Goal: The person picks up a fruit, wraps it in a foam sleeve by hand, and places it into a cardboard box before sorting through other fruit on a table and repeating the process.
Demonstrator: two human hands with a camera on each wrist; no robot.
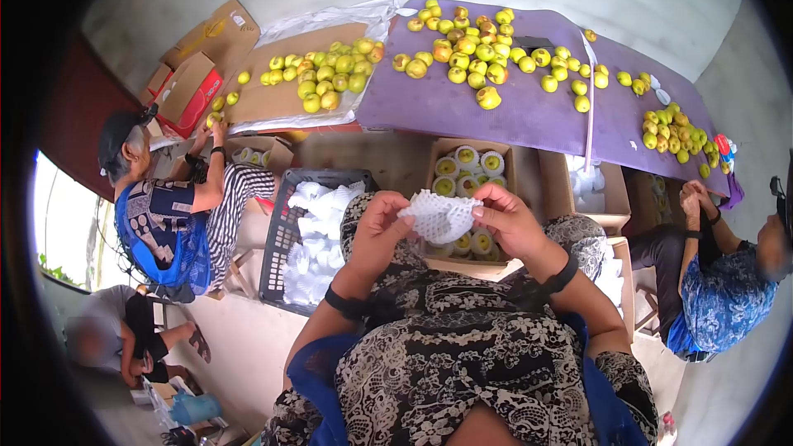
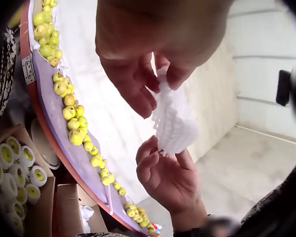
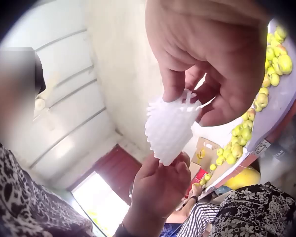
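Note:
Between both hands, in front of the chest, a white foam fruit net (image 1: 442,216) is held by its two ends. My left hand (image 1: 382,223) pinches one end between thumb and fingers, and my right hand (image 1: 505,219) pinches the other. In the left wrist view the net (image 2: 173,123) looks bunched, with a frilly knitted surface. The right wrist view shows the net (image 3: 171,129) flattened between the fingers of both hands. Below the hands, a cardboard box (image 1: 433,167) holds rows of yellow-green apples in white foam nets.
Loose apples (image 1: 483,54) lie on the purple-covered table (image 1: 384,107). A dark crate (image 1: 270,235) of white foam nets stands at my left. A box (image 1: 615,194) with white nets stands at right. One person (image 1: 173,190) sits at left, another (image 1: 723,239) at right.

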